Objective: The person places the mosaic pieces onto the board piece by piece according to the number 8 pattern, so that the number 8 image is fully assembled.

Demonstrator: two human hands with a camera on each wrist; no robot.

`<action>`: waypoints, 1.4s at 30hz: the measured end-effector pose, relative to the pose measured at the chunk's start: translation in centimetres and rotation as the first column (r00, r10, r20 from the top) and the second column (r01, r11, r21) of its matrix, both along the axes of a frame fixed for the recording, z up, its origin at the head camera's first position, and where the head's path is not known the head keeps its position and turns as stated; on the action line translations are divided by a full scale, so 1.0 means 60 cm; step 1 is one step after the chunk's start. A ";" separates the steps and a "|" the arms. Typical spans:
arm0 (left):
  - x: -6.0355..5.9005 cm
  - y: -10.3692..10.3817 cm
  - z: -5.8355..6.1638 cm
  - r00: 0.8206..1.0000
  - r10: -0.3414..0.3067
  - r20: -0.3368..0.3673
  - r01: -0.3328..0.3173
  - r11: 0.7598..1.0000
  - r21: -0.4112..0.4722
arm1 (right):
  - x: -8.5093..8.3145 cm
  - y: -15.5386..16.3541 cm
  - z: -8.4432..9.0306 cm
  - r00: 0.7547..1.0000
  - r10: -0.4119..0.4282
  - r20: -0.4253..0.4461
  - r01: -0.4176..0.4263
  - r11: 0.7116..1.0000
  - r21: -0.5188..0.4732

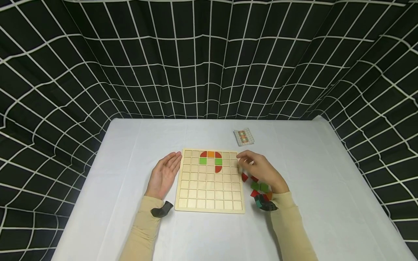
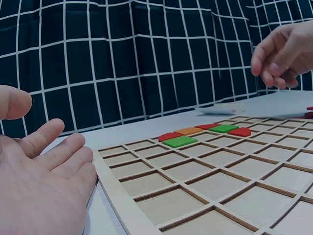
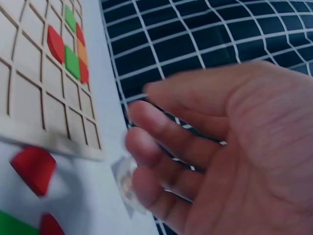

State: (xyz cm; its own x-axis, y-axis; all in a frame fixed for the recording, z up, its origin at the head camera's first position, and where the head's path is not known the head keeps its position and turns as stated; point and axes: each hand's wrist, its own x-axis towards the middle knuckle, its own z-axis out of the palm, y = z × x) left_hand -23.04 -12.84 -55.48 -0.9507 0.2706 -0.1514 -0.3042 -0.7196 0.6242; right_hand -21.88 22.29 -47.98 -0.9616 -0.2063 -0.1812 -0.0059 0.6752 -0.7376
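Note:
A wooden grid board (image 1: 209, 192) lies in the middle of the white table. Red, orange and green tiles (image 1: 211, 159) fill a few cells near its far edge, also seen in the left wrist view as placed tiles (image 2: 205, 133). My left hand (image 1: 168, 167) rests flat on the table against the board's left edge, fingers straight, holding nothing; its fingers (image 2: 54, 156) lie beside the board frame (image 2: 112, 188). My right hand (image 1: 245, 162) hovers over the board's far right corner with fingers loosely curled and nothing visible in it (image 3: 156, 147).
Loose red, green and orange tiles (image 1: 259, 185) lie right of the board, partly under my right wrist. A small pattern card (image 1: 243, 137) sits beyond the board. Black grid-patterned cloth (image 1: 209, 58) walls the table on three sides.

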 end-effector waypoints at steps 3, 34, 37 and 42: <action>0.000 0.000 0.001 1.000 0.005 0.006 -0.005 1.000 0.005 | 0.002 0.010 0.001 0.998 0.065 0.024 -0.065 0.998 0.020; -0.002 0.000 -0.002 1.000 0.004 -0.009 -0.003 1.000 0.013 | 0.000 0.003 -0.029 0.973 0.148 0.179 -0.185 0.959 0.214; -0.003 0.000 -0.002 1.000 0.005 -0.005 -0.005 1.000 0.014 | -0.001 0.003 -0.030 0.976 0.137 0.169 -0.172 0.961 0.216; -0.001 0.001 0.000 1.000 0.010 0.006 -0.010 1.000 0.014 | -0.002 0.003 -0.029 0.980 0.114 0.163 -0.150 0.962 0.229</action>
